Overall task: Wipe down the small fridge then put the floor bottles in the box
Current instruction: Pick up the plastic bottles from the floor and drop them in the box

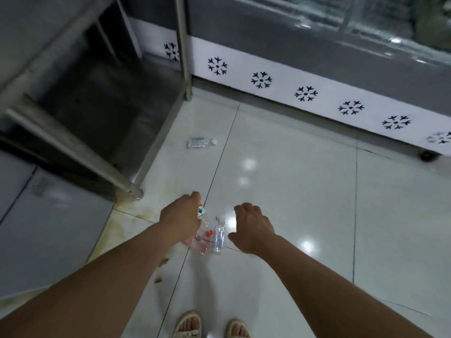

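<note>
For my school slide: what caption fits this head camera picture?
Two hands, left and right, reach down for bottles on the floor.

Both bare forearms stretched forward and down from the bottom corners of the view, converging toward the middle. Left hand (181, 217) seen from the back, knuckles up, fingers curled downward and out of sight beneath the palm; whether anything sits in the grip cannot be told. Right hand (251, 228) also back-up, fingers bent loosely at the knuckles, thumb spread inward toward the left hand, holding nothing. Two feet in pale open-toed sandals (211, 325) below, between the arms.
</note>
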Motion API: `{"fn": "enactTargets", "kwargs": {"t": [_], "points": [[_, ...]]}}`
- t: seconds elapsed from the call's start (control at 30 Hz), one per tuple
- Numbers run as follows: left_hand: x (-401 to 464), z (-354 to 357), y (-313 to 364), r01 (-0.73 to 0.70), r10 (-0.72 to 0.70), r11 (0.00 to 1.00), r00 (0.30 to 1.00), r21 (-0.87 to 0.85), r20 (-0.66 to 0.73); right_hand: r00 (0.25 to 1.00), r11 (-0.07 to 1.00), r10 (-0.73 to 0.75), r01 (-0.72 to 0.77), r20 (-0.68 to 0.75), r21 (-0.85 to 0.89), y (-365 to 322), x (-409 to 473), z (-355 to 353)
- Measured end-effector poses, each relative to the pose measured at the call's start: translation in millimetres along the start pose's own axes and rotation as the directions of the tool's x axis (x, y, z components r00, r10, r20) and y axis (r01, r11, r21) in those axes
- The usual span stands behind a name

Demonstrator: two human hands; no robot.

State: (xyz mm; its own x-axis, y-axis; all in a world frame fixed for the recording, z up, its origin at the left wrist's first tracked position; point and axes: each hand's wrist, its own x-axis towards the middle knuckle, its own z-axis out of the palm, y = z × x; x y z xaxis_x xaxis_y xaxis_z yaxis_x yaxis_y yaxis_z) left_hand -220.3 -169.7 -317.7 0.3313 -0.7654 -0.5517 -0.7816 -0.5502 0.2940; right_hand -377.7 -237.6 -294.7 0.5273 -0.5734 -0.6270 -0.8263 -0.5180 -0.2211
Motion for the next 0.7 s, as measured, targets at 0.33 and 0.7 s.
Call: {"fn": "enactTargets", "kwargs": {"t": [0.33, 0.7], "points": [[50.6, -36.1, 73.1, 0.126, -0.126, 0.992, 0.992, 0.024, -0.01, 0.996, 0.994, -0.084, 0.084, 0.007, -0.071, 99.0, 49.4, -87.1], [114.5, -17.9, 202.2, 0.185, -0.178, 0.959, 0.983, -0.216, 0.049, 0.997, 0.983, -0.028, 0.04, 0.069, -0.179, 243.6, 110.6, -160.6]]}}
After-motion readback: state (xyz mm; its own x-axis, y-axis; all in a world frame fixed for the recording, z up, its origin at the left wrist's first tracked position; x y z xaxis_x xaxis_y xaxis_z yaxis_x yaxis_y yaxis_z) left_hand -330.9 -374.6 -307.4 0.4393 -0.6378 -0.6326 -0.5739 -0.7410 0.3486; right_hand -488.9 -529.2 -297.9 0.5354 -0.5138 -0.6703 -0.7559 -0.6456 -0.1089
